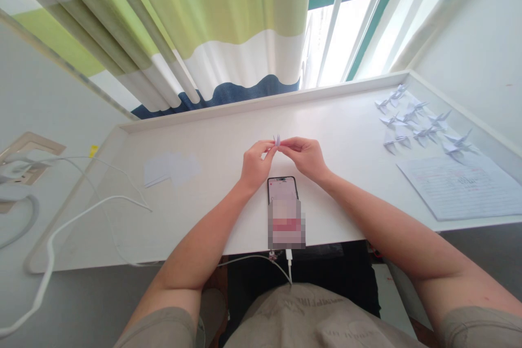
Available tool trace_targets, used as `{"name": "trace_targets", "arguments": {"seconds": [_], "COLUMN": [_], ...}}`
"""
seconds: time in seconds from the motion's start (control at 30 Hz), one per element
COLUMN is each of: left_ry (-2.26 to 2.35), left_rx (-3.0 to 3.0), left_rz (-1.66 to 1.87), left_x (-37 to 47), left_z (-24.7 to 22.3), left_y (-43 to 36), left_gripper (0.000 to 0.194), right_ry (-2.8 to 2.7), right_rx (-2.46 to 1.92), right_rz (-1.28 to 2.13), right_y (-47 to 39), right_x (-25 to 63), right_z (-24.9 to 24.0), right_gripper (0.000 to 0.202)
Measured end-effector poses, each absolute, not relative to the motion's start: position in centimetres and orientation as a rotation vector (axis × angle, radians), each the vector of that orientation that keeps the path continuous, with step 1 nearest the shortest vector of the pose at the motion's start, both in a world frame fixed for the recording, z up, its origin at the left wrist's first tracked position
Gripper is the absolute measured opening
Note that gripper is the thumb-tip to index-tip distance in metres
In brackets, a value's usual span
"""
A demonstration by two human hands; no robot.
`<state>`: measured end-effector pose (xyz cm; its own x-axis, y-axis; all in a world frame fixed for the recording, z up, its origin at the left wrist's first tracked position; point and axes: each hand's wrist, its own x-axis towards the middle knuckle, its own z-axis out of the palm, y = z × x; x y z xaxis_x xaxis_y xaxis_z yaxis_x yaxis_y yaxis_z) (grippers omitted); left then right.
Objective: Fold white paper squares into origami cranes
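Between my two hands, above the middle of the white desk, is a small folded piece of white paper (278, 140) with narrow points standing up. My left hand (256, 160) pinches it from the left with thumb and fingers. From the other side, the fingertips of my right hand (305, 155) close on the same paper. My fingers partly cover it, so its full shape is hidden. Just below my hands a phone (283, 190) lies face up, its screen lit and partly blurred out.
Several folded paper cranes (424, 125) stand at the desk's right, behind a lined paper sheet (460, 185). Flat white paper (157, 171) lies at the left. A charging cable (290, 261) runs from the phone over the front edge; white cords (51, 255) hang from the wall socket (32, 171).
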<state>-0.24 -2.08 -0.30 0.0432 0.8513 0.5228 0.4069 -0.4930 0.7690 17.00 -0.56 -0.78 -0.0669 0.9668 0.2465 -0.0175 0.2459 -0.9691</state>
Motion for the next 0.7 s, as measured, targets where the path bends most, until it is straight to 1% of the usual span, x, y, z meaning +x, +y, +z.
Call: {"name": "trace_targets", "arguments": {"seconds": [0.2,0.4,0.57,0.7], "left_ry": [1.266,1.231,1.148,1.164], "left_rx": [1.758,1.661,1.514,1.445], "left_rz": [1.463,1.482,1.491,1.514], "left_x": [-0.07,-0.23,0.1,0.16], "left_z": [-0.22,-0.18,-0.33,-0.57], "left_y": [-2.1,-1.95,-1.91,-1.77], "left_gripper": [0.02,0.017,0.02,0.025], "right_ry": [-1.35,-1.398,-1.379,-1.36], "right_rx": [-0.958,-0.917,-0.916,-0.91], "right_rz": [1.069,1.101,1.07,1.058], "right_y": [-0.52,-0.53,-0.45,-0.55], "right_x": [16.89,16.96,17.03,16.93], "right_z": [-0.83,-0.59,-0.54,-0.5], "right_gripper": [0.045,0.047,0.045,0.049]}}
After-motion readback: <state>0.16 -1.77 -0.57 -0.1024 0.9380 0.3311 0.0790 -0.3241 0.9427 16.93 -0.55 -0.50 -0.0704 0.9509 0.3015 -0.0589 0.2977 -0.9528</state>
